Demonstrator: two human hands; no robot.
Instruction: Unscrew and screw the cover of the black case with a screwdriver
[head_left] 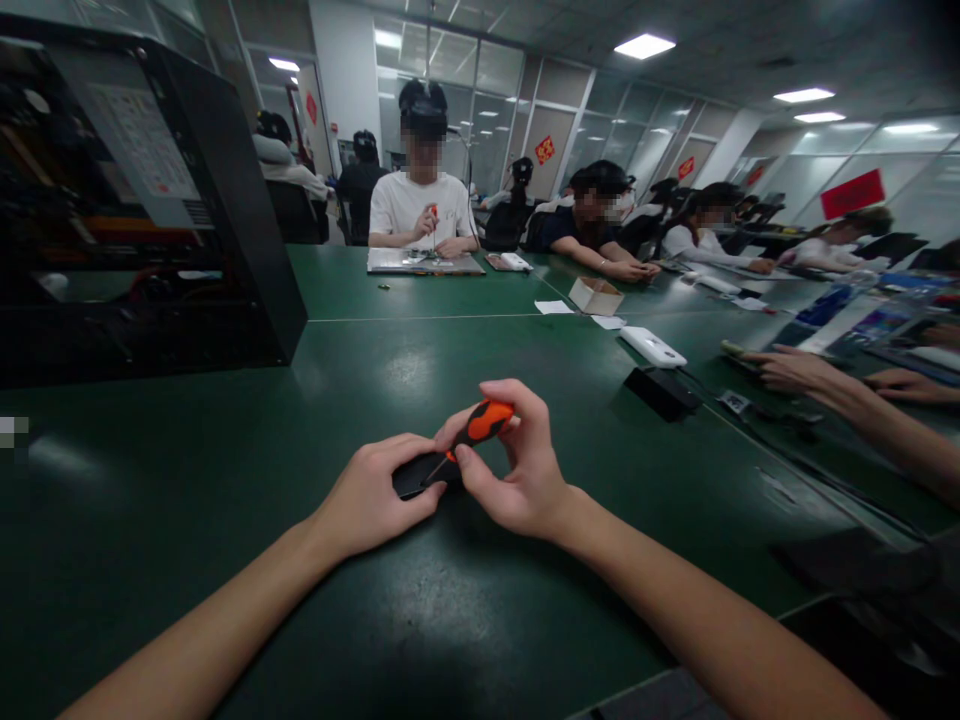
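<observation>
My right hand (525, 470) is closed around the orange and black handle of a screwdriver (489, 422). The thin shaft slants down to the left, and its tip meets the top of a small flat black device (412, 478) lying on the green table (360, 390). Fingers and thumb of my left hand (379, 492) grip the black device from its left side. Part of the device is covered by both hands, so its exact kind is unclear.
An open black computer case (225, 220) stands at the left. To the right are a black box (661, 392), a white device (652, 347), cables and a small carton (596, 296). A co-worker's hand (799, 370) reaches in from the right; another person (422, 205) sits across.
</observation>
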